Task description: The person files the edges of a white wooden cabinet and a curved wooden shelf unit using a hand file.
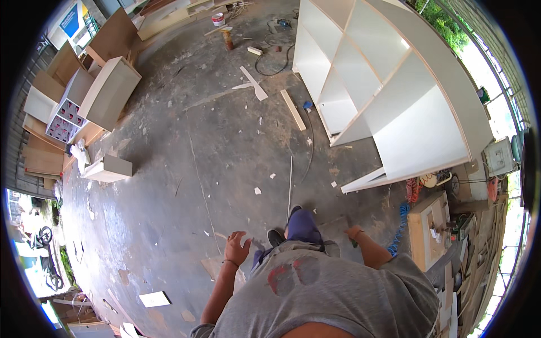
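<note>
My left hand [238,248] hangs in front of me at my left side, its fingers apart and nothing in it. A dark band circles that wrist. On the other side, my right hand [355,231] is held out low beside my thigh, small and slightly blurred. Its fingers look closed, and a small dark green thing shows just under them; its kind is too small to tell. Below both hands lies the grey concrete floor [163,225]. A thin pale strip [291,183] lies on it ahead of my shoes.
A large white shelf cabinet [389,73] fills the right front. Near it lie a wooden batten [293,110] and a dark cable [270,74]. Blue coiled hose [400,228] hangs by a wooden box [428,231] at right. Cabinet boxes [110,93] and boards stand at far left.
</note>
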A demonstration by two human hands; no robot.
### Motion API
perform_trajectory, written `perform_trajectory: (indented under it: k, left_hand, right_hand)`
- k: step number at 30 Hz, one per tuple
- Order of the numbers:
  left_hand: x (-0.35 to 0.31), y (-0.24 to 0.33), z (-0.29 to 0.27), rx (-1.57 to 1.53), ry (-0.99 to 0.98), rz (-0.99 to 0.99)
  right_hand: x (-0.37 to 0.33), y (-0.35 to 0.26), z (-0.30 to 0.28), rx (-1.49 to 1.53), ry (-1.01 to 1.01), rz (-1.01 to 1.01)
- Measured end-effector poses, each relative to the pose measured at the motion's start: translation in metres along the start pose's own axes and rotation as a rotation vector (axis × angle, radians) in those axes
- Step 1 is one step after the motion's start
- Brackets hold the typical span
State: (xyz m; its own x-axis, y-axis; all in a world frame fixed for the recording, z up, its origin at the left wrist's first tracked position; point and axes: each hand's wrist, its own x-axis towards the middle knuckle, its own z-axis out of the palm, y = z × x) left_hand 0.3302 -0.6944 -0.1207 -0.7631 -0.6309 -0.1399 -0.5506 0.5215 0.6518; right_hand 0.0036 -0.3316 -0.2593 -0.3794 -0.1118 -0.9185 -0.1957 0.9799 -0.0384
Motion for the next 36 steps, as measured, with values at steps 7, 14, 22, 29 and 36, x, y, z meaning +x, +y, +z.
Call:
perform_trajectory:
  k: [7,14,22,29,36]
  left_hand:
    - [0.168,-0.038,-0.035,-0.214,0.066,-0.167]
    - [0.214,-0.255,0.000,0.704,-0.620,-0.322]
    - [0.321,-0.256,-0.021,0.287,-0.585,-0.721]
    - [0.533,-0.299,-0.069,0.460,-0.448,-0.240]
    - [0.834,-0.175,-0.195,-0.646,-0.107,-0.803]
  right_hand:
    - [0.061,0.079,0.010,-0.680,-0.108,-0.483]
    - [0.151,-0.137,-0.131,-0.641,-0.218,-0.432]
    - [0.108,-0.426,-0.409,0.346,0.868,-0.592]
    - [0.180,-0.516,-0.511,0.353,0.827,-0.330]
    - [0.253,-0.480,-0.443,-0.223,0.166,-0.260]
